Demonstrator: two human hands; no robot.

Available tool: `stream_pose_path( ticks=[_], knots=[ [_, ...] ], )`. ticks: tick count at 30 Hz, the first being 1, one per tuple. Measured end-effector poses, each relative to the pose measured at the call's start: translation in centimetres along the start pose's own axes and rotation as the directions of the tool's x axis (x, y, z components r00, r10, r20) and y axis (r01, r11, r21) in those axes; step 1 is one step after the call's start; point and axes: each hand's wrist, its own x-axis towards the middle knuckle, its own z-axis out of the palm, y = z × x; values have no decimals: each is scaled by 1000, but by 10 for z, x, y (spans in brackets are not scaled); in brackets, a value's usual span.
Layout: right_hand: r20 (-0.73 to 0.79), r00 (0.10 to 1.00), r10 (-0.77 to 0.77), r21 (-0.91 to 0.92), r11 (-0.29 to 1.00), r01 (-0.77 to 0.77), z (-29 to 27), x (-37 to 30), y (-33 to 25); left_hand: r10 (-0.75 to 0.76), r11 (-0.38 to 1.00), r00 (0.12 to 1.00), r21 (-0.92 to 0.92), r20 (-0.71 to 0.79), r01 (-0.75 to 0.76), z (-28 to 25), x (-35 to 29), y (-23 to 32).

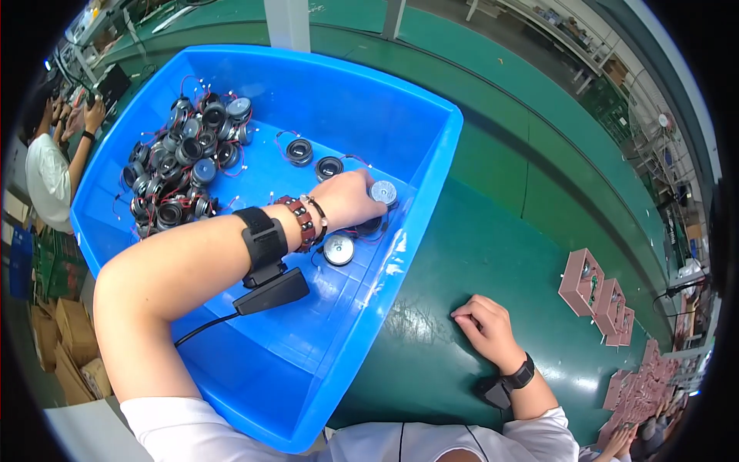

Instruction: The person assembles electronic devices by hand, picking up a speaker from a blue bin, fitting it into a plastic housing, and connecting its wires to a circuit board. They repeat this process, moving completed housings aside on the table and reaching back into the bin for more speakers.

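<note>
My left hand (350, 198) reaches into a blue plastic bin (308, 63), its fingers closed on a small round speaker (382, 193) whose silver back faces up. Part of that speaker's edge is hidden by the fingers. Close by in the bin lie a black-faced speaker (329, 168), another speaker (299, 152) with a thin wire, and a silver-backed speaker (339, 249) below my wrist. One more sits partly covered under my fingers. Over the green tabletop, right of the bin, my right hand (488, 329) rests with curled fingers and nothing visible in them.
A heap of several speakers (190, 150) with red and black wires fills the bin's far left. Pink open boxes (583, 282) stand on the green table (431, 369) at the right, with more pink pieces (643, 389) beyond. Another person (50, 173) works at the left edge.
</note>
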Motion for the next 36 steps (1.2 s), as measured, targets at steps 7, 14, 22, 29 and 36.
stream_pose_path(
  ticks=[7, 14, 22, 29, 36],
  knots=[
    [-5, 1000, -22, 10, 1000, 22, 1, 2, -3, -30, 999, 971, 47, 237, 20, -12, 7, -6],
    [3, 1000, -13, -2, 1000, 13, 2, 3, -4, 131, 990, 944, 3, 304, -138, -23, 8, -20],
    [2, 1000, 24, -13, 1000, -24, -2, -1, -2, -7, 917, 899, 362, 438, -170, -53, -19, 12],
    [23, 999, 25, 12, 1000, -25, -2, 1, -1, 196, 905, 975, 362, 107, -222, -17, -52, -1],
    [49, 998, 51, 30, 998, -52, 0, 2, -5, 122, 933, 957, 299, 263, -201, -15, -59, 3]
  ],
)
